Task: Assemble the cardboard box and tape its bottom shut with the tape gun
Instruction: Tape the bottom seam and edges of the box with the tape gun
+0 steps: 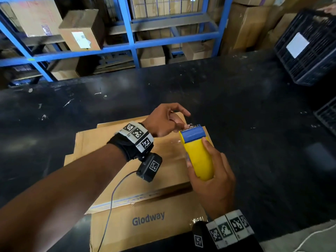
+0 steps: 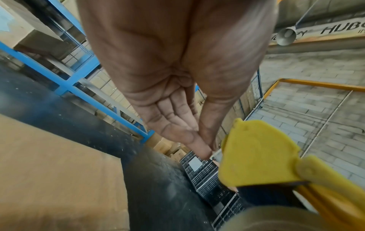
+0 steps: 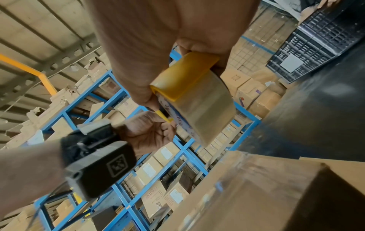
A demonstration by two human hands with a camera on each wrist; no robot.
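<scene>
Flattened cardboard boxes (image 1: 163,180) lie stacked on the black table (image 1: 236,106), the nearest printed "Glodway" (image 1: 149,231). Above them my right hand (image 1: 198,151) grips a yellow tape gun (image 1: 200,166) with a blue head and a serrated blade that points away from me. My left hand (image 1: 181,122) is at that blade. Its thumb and forefinger (image 2: 209,148) pinch together beside the gun's yellow side plate (image 2: 256,156), seemingly on the tape end, though the clear tape itself barely shows. The tape roll (image 3: 205,115) hangs under my right palm, above the cardboard (image 3: 247,195).
A black plastic crate (image 1: 309,51) stands at the table's far right, and another crate's edge (image 1: 327,117) shows nearer. Blue shelving (image 1: 127,33) full of cartons runs behind the table. Small scraps dot the table on the left.
</scene>
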